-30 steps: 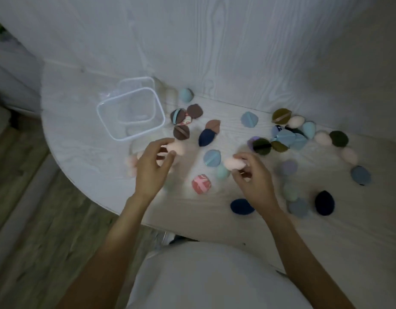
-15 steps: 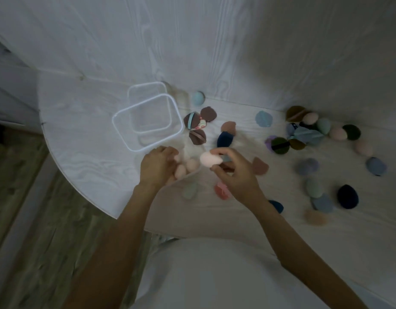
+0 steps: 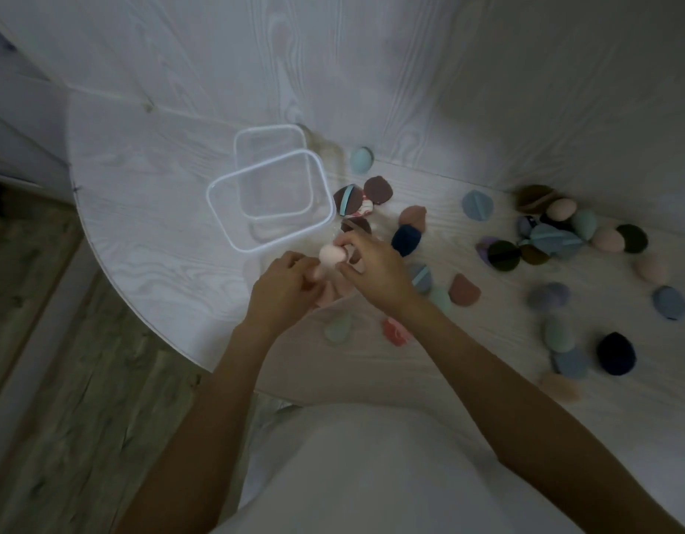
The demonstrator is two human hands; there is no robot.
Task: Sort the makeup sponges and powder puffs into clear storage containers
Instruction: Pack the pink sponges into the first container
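1. Nearest the camera, the person's white top (image 3: 371,475) fills the bottom edge, and both bare forearms reach forward over the pale wood-grain tabletop (image 3: 140,210).
2. The left hand (image 3: 283,291) has its fingers curled down over a small heap of pink sponges (image 3: 325,298) at the tabletop's near edge; it grips at least one of them, though how many is hidden beneath the knuckles.
3. The right hand (image 3: 375,271) sits just beside it, thumb and fingertips pinching a pale pink egg-shaped sponge (image 3: 332,255), held just short of the near corner of the container.
4. That clear storage container (image 3: 233,225), rectangular with a white rim and rounded corners, stands left of centre. A second clear container (image 3: 256,134) lies behind it, partly overlapped. Nothing can be made out inside either.
5. To the right, sponges and puffs lie scattered: a navy puff (image 3: 406,240) just beyond the right hand, brown puffs (image 3: 377,190) beside the container, a teal sponge (image 3: 362,159) against the wall.
6. Farther right, a denser cluster of blue, olive, pink and teal pieces (image 3: 552,240) crowds the corner, with a dark navy sponge (image 3: 616,353) lying apart nearer the front.
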